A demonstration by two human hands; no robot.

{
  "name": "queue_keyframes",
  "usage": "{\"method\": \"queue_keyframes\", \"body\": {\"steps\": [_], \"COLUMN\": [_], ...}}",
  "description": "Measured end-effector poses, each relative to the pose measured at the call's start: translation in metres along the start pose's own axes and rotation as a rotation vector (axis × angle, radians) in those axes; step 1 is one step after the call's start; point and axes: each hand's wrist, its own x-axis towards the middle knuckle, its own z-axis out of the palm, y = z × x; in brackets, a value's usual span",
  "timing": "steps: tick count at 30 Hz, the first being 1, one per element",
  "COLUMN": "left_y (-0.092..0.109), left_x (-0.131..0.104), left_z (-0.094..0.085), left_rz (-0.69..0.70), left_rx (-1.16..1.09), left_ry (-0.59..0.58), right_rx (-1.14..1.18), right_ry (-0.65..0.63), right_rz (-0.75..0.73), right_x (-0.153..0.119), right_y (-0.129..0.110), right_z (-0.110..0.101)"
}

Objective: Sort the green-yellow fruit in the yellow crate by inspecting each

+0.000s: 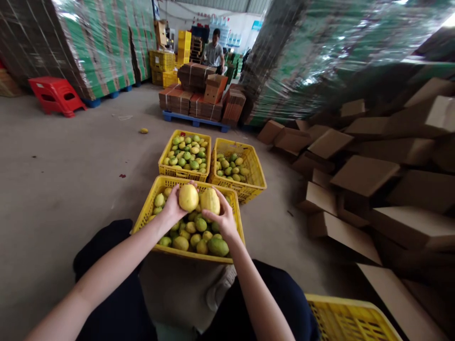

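Observation:
My left hand is closed around a smooth yellow fruit. Close beside it, my right hand grips a second yellow fruit, longer and faintly ridged. Both are raised over a yellow plastic crate between my knees. Green and yellow fruits fill that crate in a loose heap; the hands and held fruits hide part of it. Whether the fruits are papayas, lemons or another kind, I cannot tell.
Behind stand a full yellow crate and a partly filled one. Another yellow crate is at lower right. Cardboard boxes pile up on the right. A red stool, a loose fruit and a person are farther off.

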Motion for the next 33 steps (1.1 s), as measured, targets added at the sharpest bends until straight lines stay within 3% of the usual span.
{"method": "queue_keyframes", "body": {"steps": [3, 6, 9, 12, 16, 21, 33], "left_y": [0.001, 0.001, 0.001, -0.002, -0.013, -0.020, 0.000], "left_x": [-0.002, -0.005, -0.006, -0.005, -0.002, 0.007, 0.002], "left_z": [0.000, 0.001, 0.004, 0.009, 0.015, 0.016, 0.019], "left_rz": [-0.095, -0.128, -0.147, -0.097, -0.081, -0.066, -0.084], "left_rx": [-0.068, -0.125, -0.157, -0.149, -0.153, -0.111, 0.017], "left_ry": [-0.002, -0.097, -0.154, -0.120, -0.084, -0.160, -0.237], "right_rx": [0.308, 0.607, 0.824, 0.937, 0.960, 0.924, 0.783], "right_ry": [0.118, 0.160, 0.200, 0.257, 0.239, 0.166, 0.077], "right_rz": [0.196, 0.335, 0.319, 0.305, 0.312, 0.278, 0.238], "right_x": [0.005, 0.006, 0.004, 0.002, 0.003, 0.009, 0.014], "right_y": [0.007, 0.003, -0.007, -0.015, -0.018, -0.016, -0.019], "right_z": [0.000, -0.002, -0.003, 0.000, 0.007, 0.014, 0.021]}}
